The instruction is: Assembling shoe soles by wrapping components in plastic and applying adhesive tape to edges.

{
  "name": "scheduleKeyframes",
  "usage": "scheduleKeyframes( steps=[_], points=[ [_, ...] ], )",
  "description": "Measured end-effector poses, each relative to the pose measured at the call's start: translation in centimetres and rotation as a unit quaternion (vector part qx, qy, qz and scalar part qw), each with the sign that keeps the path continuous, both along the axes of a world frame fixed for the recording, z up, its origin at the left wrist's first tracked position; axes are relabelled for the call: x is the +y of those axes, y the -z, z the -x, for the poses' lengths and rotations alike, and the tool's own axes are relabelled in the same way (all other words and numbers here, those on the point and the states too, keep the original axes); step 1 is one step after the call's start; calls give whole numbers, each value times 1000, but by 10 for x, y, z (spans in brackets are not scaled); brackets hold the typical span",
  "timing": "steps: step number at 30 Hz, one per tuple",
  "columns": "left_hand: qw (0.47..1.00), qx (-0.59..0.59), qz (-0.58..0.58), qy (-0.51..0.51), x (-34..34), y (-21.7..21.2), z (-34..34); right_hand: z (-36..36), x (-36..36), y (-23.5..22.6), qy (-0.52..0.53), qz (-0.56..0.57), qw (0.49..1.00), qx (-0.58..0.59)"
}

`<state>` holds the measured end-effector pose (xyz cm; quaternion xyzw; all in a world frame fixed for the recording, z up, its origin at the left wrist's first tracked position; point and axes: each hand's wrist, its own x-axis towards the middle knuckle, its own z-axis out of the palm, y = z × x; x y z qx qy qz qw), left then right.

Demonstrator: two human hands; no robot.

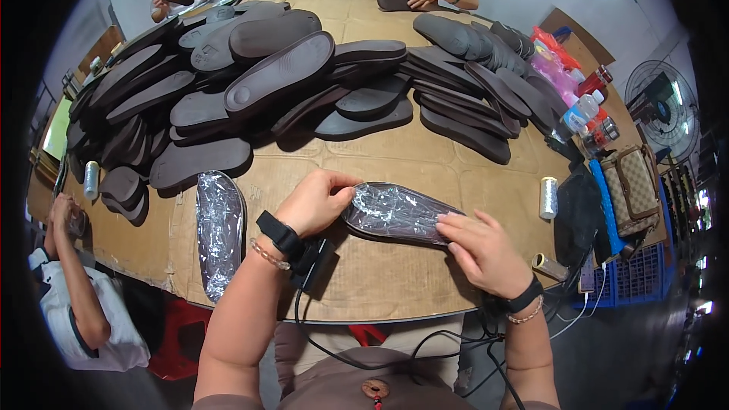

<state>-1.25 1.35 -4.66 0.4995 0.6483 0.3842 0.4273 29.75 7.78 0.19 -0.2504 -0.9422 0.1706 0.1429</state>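
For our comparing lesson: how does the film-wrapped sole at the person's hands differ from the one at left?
The handled sole runs roughly sideways; the sole at left points away from the person. The handled sole has the left hand at one end and the right hand at the other; the sole at left has no hand on it. Both are dark, wrapped in shiny clear film.

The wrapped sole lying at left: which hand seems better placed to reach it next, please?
Probably the left hand: it is nearer that wrapped sole; the right hand is farther, on the other sole.
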Motion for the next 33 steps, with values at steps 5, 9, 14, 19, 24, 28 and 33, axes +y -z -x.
scheduleKeyframes(
  steps=[5, 9, 14, 19, 24, 28, 33],
  points=[
    [1000, -19, -8, -5, 0, 4, 3, -20, -2, 0, 28, -32, 997, -58],
    [1000, -4, 6, 9, 2, 7, 5, -24, -6, -8, 48, -37, 998, 3],
    [1000, 1, 4, 6, 2, 4, 4, -32, -5, 2, 42, -65, 996, -33],
    [1000, 16, 0, 3, 2, 4, 4, -33, -7, -2, 65, -72, 995, 26],
    [1000, 14, -7, -4, 3, 4, 2, -41, -5, 12, 54, -20, 998, 1],
    [999, 32, -4, -7, 0, -1, 2, -71, -13, 6, 154, -66, 980, 111],
    [998, 52, -32, -13, 1, 3, -6, -256, -22, 57, 475, -8, 758, 447]
  ],
)
